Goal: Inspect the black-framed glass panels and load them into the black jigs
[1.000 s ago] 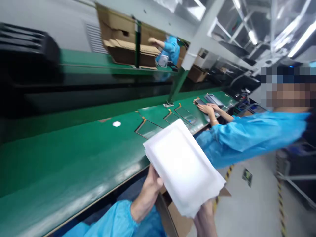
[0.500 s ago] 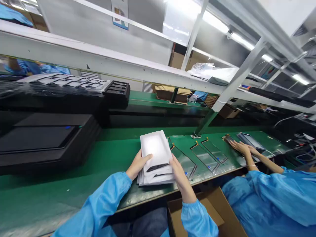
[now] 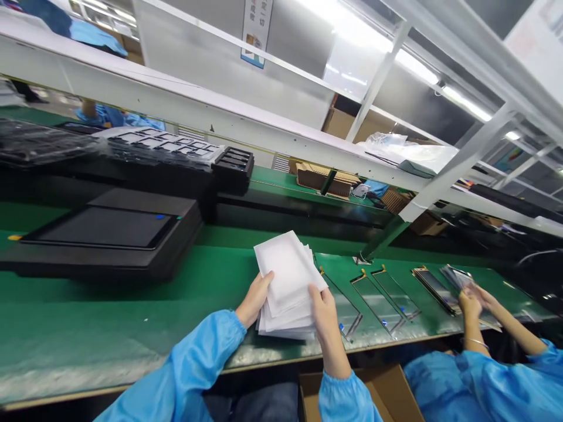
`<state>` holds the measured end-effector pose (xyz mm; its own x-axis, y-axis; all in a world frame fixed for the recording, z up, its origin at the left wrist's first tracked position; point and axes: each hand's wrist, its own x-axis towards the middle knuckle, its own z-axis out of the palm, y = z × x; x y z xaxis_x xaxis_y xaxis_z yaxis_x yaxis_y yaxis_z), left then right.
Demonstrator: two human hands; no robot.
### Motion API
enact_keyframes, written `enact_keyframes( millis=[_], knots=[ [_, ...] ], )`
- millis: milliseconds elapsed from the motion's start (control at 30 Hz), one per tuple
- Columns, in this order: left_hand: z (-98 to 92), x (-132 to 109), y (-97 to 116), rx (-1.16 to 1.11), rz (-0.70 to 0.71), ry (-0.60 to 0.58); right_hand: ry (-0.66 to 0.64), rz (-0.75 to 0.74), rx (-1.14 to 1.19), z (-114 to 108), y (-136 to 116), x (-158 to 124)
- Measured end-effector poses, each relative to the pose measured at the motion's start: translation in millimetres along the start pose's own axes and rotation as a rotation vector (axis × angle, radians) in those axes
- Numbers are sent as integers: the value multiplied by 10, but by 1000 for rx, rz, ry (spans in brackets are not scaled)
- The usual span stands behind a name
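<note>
The left hand (image 3: pixel 255 299) and right hand (image 3: pixel 324 322), fingers curled, grip opposite long edges of a stack of white foam sheets (image 3: pixel 287 287), its long axis running away from them, over the green counter (image 3: pixel 132 328).

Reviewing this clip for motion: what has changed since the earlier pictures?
The stack of white sheets came down from tilted up to lying on the green belt, between the left hand and right hand. The co-worker's hands raised a panel. The glass panels on the belt stayed put.

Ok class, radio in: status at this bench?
Left hand, right hand both holding white sheet stack. Glass panel just right of stack.
</note>
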<state>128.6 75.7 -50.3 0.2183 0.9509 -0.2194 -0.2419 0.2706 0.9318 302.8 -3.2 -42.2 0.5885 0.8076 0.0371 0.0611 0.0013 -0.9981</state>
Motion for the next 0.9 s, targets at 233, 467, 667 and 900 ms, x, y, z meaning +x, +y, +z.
enact_keyframes(
  millis=[233,467,667,900],
  knots=[
    [123,-64,-52,-28,23,-11,107,39,-5,-4,39,-8],
    [139,-149,85,-88,88,42,85,-17,70,86,-203,-78],
    [-87,-142,398,-138,219,71,-73,-42,144,275,-336,-91],
    [-885,-177,825,-26,443,96,-443,-134,258,722,-364,-174]
  ],
)
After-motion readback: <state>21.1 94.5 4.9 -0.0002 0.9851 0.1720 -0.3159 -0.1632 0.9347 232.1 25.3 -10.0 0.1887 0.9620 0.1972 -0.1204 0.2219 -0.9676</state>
